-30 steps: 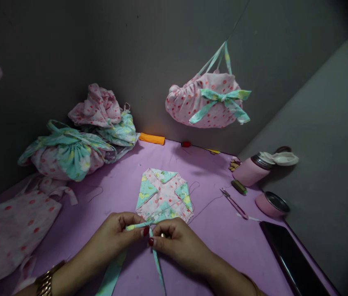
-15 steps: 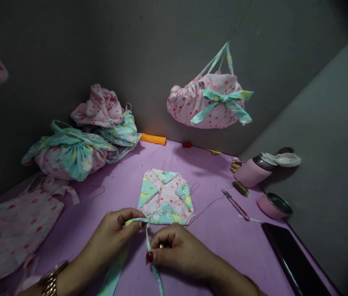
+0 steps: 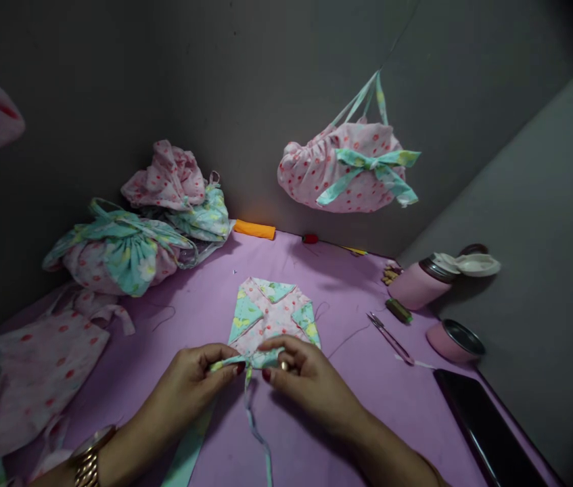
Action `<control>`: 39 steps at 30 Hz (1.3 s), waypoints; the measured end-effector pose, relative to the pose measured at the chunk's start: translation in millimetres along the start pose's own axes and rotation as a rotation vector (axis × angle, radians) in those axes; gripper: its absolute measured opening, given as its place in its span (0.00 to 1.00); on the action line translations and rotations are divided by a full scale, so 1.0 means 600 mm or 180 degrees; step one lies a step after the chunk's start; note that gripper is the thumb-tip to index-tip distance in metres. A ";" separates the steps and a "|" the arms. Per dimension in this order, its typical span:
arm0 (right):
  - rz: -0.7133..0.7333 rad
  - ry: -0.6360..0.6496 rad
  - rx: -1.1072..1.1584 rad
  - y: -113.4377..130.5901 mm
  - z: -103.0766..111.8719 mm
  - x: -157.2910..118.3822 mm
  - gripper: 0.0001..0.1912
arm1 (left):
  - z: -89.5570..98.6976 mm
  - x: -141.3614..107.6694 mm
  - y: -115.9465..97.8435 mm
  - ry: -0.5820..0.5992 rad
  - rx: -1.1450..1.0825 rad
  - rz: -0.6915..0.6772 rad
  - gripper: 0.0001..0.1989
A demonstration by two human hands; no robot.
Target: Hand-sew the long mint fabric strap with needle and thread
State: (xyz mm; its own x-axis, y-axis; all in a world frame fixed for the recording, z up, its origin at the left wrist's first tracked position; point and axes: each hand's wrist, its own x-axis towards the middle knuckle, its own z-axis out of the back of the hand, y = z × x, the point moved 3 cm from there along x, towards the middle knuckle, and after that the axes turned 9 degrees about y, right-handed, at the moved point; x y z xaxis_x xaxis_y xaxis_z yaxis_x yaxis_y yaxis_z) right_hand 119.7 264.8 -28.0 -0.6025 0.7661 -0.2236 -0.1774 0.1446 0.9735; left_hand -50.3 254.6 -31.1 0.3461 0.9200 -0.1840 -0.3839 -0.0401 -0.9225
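Observation:
My left hand (image 3: 205,372), with a gold watch at the wrist, pinches a narrow mint and yellow fabric strip (image 3: 256,433) near the bottom middle. My right hand (image 3: 299,372), wearing a ring, has its fingers closed at the near edge of the patchwork piece, on the strip's other side. Between the hands the strip crosses itself, and one end hangs down toward me. Just beyond lies the pink and mint patchwork piece (image 3: 279,314), its near edge partly covered by my fingers. Another mint fabric length (image 3: 189,450) runs under my left forearm.
Right side: snips (image 3: 390,338), a green thread spool (image 3: 398,311), a pink flask (image 3: 421,283), its cup (image 3: 454,341) and a black phone (image 3: 489,429). Fabric bags (image 3: 121,253) and loose pink cloth (image 3: 47,365) lie left. A pink pouch (image 3: 352,169) hangs ahead.
My right hand has moved up from the hanging strip to beside the patchwork's near edge, its fingers now closed there. The strip end hangs free. The whole view has shifted slightly.

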 end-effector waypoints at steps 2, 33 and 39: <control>0.0212 -0.0226 -0.0197 -0.002 0.006 0.005 0.18 | -0.004 0.000 0.001 0.0086 0.0029 -0.0016 0.09; 0.0745 -0.0775 -0.1372 0.010 0.027 -0.002 0.08 | -0.020 -0.010 -0.006 0.0505 0.0131 -0.0526 0.13; 0.0862 -0.0196 -0.1848 0.013 -0.008 -0.007 0.06 | -0.019 -0.019 -0.012 0.0430 0.0542 -0.0753 0.10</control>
State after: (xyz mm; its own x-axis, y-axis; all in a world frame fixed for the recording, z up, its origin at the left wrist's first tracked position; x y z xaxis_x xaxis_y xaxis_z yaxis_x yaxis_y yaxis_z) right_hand 117.1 259.5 -19.8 -0.6424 0.7650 0.0465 -0.4280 -0.4084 0.8063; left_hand -41.5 240.0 -26.2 0.5489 0.8355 -0.0251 -0.4131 0.2450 -0.8771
